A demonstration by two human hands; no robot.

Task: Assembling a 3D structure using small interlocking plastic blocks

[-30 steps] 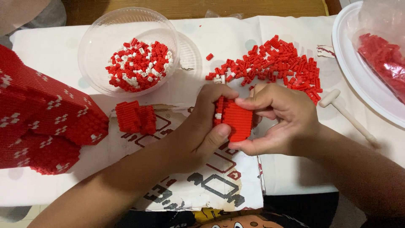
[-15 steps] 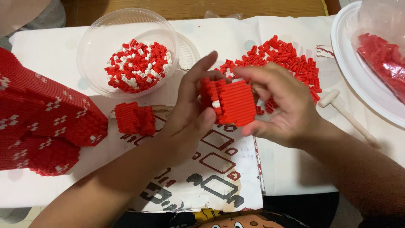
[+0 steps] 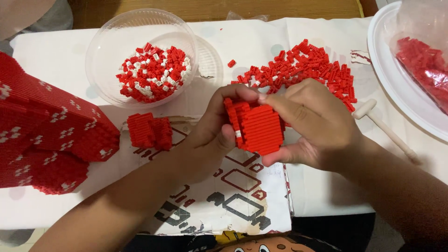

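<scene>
Hands: we count two, left hand [image 3: 210, 135] and right hand [image 3: 310, 126].
Built red brick pieces: we see three, held block [image 3: 259, 128], small block [image 3: 149, 131], large model [image 3: 42, 135].
Clear bowls: we see one, bowl [image 3: 100, 56].
White plates: we see one, plate [image 3: 387, 74].
Small mallets: we see one, mallet [image 3: 382, 126].

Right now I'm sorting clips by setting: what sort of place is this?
Likely a home hobby table: a white cloth covers it, a clear plastic bowl holds tiny red and white bricks, and both hands grip a small red brick block over a printed instruction sheet.

You've lifted the red brick block [image 3: 258, 128] slightly and turned it, so its broad ribbed face now shows more fully; your left hand [image 3: 212, 135] has shifted from a flat open palm to fingers curled over the block's top edge; your right hand [image 3: 310, 126] now covers its right side.
</scene>
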